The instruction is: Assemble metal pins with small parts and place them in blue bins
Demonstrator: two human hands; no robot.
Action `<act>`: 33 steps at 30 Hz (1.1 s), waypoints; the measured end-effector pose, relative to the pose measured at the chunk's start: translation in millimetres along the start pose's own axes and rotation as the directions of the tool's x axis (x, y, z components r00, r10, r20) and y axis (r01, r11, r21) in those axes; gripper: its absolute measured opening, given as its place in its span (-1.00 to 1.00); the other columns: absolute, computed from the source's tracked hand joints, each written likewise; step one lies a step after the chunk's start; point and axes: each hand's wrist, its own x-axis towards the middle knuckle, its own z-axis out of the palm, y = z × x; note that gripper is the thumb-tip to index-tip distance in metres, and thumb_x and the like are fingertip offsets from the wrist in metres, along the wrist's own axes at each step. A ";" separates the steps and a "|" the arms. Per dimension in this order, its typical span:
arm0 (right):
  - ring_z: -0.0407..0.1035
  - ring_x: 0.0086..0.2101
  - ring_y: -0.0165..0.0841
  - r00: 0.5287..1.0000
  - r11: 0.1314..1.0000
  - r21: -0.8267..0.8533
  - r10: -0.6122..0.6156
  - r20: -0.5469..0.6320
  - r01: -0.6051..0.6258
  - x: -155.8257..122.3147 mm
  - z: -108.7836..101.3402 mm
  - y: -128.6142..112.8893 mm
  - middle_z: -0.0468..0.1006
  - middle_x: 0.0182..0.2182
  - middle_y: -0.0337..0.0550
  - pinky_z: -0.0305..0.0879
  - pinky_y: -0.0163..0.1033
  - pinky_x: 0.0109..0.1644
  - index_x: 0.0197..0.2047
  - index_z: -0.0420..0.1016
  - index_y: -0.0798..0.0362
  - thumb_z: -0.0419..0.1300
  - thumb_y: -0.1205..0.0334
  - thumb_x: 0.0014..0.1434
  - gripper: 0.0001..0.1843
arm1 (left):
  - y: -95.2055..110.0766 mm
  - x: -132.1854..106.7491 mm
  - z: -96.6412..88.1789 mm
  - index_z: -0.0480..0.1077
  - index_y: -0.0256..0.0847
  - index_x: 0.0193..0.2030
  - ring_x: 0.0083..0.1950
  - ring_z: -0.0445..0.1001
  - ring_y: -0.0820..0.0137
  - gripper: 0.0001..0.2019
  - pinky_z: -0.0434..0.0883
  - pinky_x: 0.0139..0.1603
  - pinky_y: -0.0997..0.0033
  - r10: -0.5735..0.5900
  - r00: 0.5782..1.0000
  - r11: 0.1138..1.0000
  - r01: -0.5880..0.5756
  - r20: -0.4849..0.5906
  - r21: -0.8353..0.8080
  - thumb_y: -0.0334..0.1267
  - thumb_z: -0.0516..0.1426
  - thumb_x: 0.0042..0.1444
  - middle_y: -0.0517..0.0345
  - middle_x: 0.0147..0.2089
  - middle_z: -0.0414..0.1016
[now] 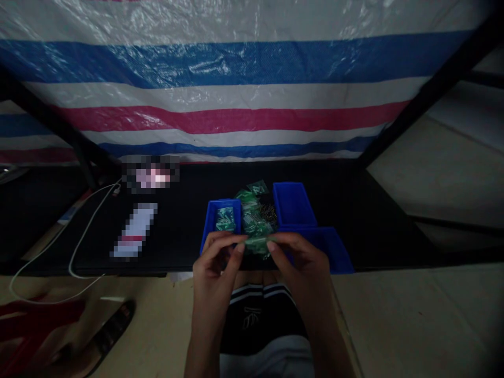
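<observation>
Crosswise: green packet (256, 242), ends left-right.

The view is dim and underexposed; the black surface (181, 231) swallows detail. Glare streaks the striped plastic sheet (236, 68), and straight lines bow near the edges.

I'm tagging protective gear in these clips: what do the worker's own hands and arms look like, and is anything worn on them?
Both are bare: the left hand and right hand have no gloves, and no rings show in the dim light. The forearms carry no sleeves as far as the frame's lower edge, and no watch or band shows at either wrist.
</observation>
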 end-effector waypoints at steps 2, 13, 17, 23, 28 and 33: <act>0.59 -0.03 -0.24 0.995 0.995 0.040 -0.095 0.019 0.094 -0.9 0.4 -0.5 0.72 -0.12 -0.16 0.48 -0.06 0.16 -0.25 0.68 -0.09 0.35 0.30 0.26 -0.92 | 2.6 -1.3 1.1 0.66 -0.12 -0.08 -0.21 0.49 0.42 -0.75 0.47 -0.29 0.56 -0.028 1.000 0.999 0.028 0.000 -0.026 -0.11 0.42 0.13 0.11 -0.15 0.51; 0.54 0.06 -0.26 0.965 0.965 0.020 -0.262 0.033 0.261 1.5 4.2 12.4 0.65 0.03 -0.21 0.42 -0.10 0.16 -0.32 0.66 -0.11 0.25 0.48 0.24 -0.72 | 11.2 -11.3 4.2 0.52 -0.20 -0.13 -0.59 0.32 0.53 -0.70 0.33 -0.59 0.61 -0.259 0.956 0.951 0.277 0.134 -0.138 -0.02 0.37 0.19 0.29 -0.55 0.42; 0.57 -0.11 -0.36 0.972 0.973 -0.003 -0.232 0.034 0.232 0.3 2.5 14.9 0.68 -0.16 -0.28 0.45 -0.26 -0.01 -0.30 0.69 -0.13 0.23 0.43 0.29 -0.72 | 7.9 -8.0 0.8 0.53 -0.20 -0.11 -0.58 0.35 0.53 -0.69 0.35 -0.57 0.61 -0.239 0.962 0.963 0.252 0.130 -0.093 -0.01 0.36 0.19 0.29 -0.55 0.43; 0.58 -0.23 -0.36 0.987 0.988 -0.004 -0.153 0.039 0.153 -2.0 0.4 12.0 0.70 -0.28 -0.27 0.46 -0.31 -0.11 -0.26 0.71 -0.10 0.20 0.36 0.33 -0.74 | 10.7 -7.8 2.8 0.57 -0.22 -0.08 -0.56 0.37 0.53 -0.71 0.37 -0.56 0.61 -0.224 0.969 0.971 0.231 0.106 -0.062 -0.06 0.36 0.20 0.28 -0.53 0.44; 0.57 -0.26 -0.38 0.994 0.994 -0.018 -0.107 0.025 0.108 -1.1 -0.6 10.7 0.71 -0.28 -0.28 0.46 -0.33 -0.16 -0.21 0.72 -0.12 0.22 0.27 0.37 -0.78 | 9.1 -7.1 1.9 0.58 -0.21 0.02 -0.43 0.50 0.49 -0.67 0.47 -0.47 0.58 -0.175 0.979 0.980 0.183 0.104 -0.073 -0.12 0.37 0.18 0.21 -0.38 0.52; 0.59 -0.23 -0.34 0.995 0.995 -0.025 -0.099 0.018 0.100 1.0 0.9 9.1 0.71 -0.26 -0.25 0.50 -0.30 -0.13 -0.21 0.73 -0.11 0.25 0.21 0.37 -0.81 | -0.8 -3.4 -1.6 0.57 -0.22 0.03 -0.37 0.59 0.43 -0.67 0.52 -0.42 0.54 -0.129 0.985 0.987 0.138 0.114 -0.082 -0.16 0.39 0.17 0.14 -0.30 0.62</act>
